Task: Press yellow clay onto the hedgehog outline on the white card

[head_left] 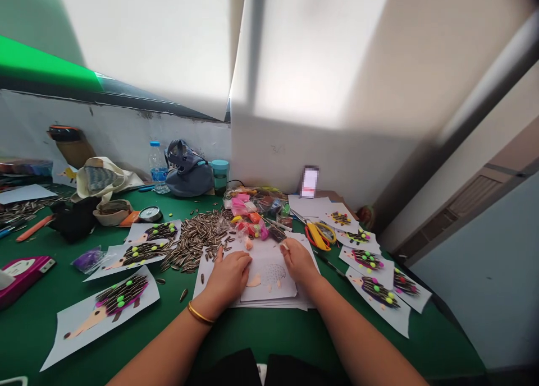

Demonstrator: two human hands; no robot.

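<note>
A sheet of paper [259, 293] lies on a stack in front of me, showing a hedgehog with a dotted grey body [273, 274] and a peach-coloured snout [254, 281]. My left hand [227, 274] rests at the sheet's left side, fingers stretched out, near loose striped sunflower seeds [196, 237]. Curled at the sheet's right side, my right hand [298, 260] has thumb and fingers closed. A dark item [276, 234] shows just beyond its fingertips; whether it is held is unclear. A small peach lump [248, 243] lies above the drawing.
Colourful clay packets [248, 209] lie behind the papers, with yellow-handled scissors [319, 235] to their right. Finished hedgehog pictures [122, 302] are at both sides. Farther back stand a water bottle [158, 170], a blue bag [189, 175] and a phone with a blurred screen [309, 182].
</note>
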